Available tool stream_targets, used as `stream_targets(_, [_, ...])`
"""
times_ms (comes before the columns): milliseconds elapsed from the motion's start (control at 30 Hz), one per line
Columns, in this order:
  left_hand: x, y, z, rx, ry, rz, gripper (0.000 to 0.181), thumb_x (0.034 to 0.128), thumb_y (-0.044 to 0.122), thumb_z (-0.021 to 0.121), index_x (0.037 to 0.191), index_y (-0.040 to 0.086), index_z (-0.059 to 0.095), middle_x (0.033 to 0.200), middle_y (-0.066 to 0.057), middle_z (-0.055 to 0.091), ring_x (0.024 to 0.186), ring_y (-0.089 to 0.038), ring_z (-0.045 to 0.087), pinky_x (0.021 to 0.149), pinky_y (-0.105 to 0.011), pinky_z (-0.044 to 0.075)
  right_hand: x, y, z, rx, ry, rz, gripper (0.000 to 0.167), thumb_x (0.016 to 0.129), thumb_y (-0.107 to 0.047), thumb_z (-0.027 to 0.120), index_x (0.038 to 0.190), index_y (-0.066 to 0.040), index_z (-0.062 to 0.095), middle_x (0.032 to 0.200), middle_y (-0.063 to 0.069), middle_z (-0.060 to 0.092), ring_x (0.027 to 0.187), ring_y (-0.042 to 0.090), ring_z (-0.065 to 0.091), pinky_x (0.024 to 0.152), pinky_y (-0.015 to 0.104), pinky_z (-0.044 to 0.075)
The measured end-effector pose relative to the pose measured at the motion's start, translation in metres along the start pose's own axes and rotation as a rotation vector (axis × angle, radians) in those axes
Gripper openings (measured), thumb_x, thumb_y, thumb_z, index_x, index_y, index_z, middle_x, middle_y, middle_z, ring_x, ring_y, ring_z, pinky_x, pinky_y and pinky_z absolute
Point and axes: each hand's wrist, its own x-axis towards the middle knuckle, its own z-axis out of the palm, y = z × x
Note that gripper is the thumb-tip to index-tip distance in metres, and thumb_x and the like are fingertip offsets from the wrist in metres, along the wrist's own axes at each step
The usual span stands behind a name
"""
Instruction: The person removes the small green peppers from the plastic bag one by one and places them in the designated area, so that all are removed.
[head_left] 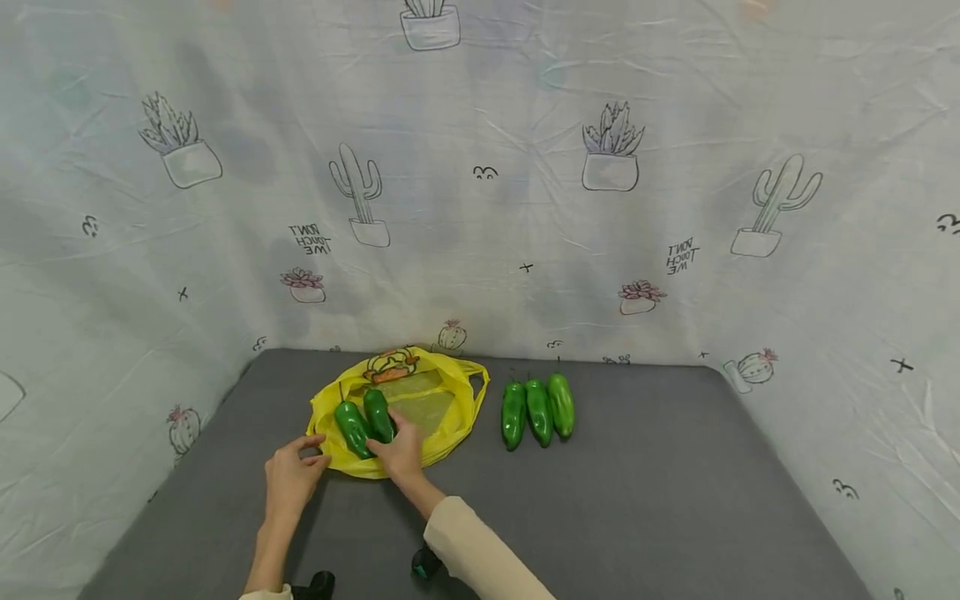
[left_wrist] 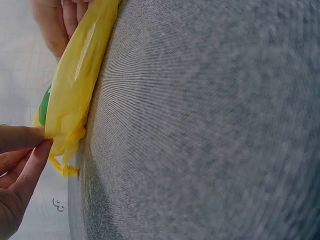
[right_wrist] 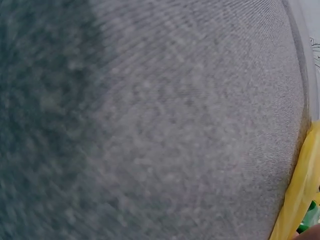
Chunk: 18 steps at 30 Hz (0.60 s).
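Observation:
A yellow plastic bag (head_left: 442,446) lies spread with its mouth wide, two green peppers (head_left: 351,427) side by side in its left part. My left hand (head_left: 292,477) pinches the bag's near left edge; in the left wrist view, thumb and finger of that hand (left_wrist: 22,167) meet on the yellow film (left_wrist: 75,75). My right hand (head_left: 401,450) reaches over the near rim and grips the right one of the two peppers (head_left: 379,415). The right wrist view has only a sliver of that hand at the lower right corner, beside the bag (right_wrist: 300,190).
Three more green peppers (head_left: 538,412) lie in a row on the grey table (head_left: 660,492), right of the bag. A pale curtain (head_left: 480,208) with plant drawings stands behind and at both sides of the table.

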Motion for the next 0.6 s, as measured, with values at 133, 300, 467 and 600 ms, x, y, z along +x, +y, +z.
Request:
stream_targets(133, [-0.0005,0.0001,-0.0009,-0.002,0.001,-0.001,0.034,0.0835,-0.001,0.067,0.116,-0.010,0.063,0.099,-0.033,0.066,0.083,-0.038,0.069,0.048,-0.022,0.047,-0.0008,0.0017,0.0006,-0.016,0.023,-0.011,0.049,0.081,0.001,0.073,0.127,0.008,0.058,0.120,0.019,0.064,0.104,0.030,0.063,0.084,0.038,0.053])
stream_targets(300, [-0.0013,0.0007,-0.0009,-0.006,0.006,-0.013,0.034,0.0831,-0.002,0.067,0.116,-0.010,0.063,0.096,-0.032,0.067,0.082,-0.038,0.069,0.047,-0.022,0.046,0.0007,0.0040,-0.0014,-0.103,0.009,-0.058,0.047,0.081,0.007,0.070,0.126,0.010,0.057,0.121,0.019,0.064,0.109,0.029,0.062,0.087,0.038,0.051])
stream_targets(467, [-0.0023,0.0013,-0.0012,-0.013,0.000,-0.015,0.035,0.0835,-0.002,0.066,0.117,-0.010,0.063,0.098,-0.032,0.066,0.085,-0.039,0.069,0.048,-0.022,0.046,0.0026,0.0050,-0.0039,-0.197,-0.030,-0.072,0.047,0.083,0.004,0.069,0.128,0.009,0.056,0.121,0.018,0.064,0.109,0.027,0.062,0.086,0.036,0.052])
stream_targets(600, [-0.0025,0.0014,-0.0009,-0.018,0.004,-0.006,0.034,0.0836,-0.002,0.066,0.117,-0.010,0.063,0.098,-0.033,0.066,0.085,-0.039,0.069,0.047,-0.023,0.046,0.0038,0.0060,-0.0063,-0.290,-0.069,-0.086,0.050,0.084,0.001,0.070,0.131,0.006,0.055,0.118,0.016,0.066,0.102,0.023,0.065,0.079,0.029,0.054])
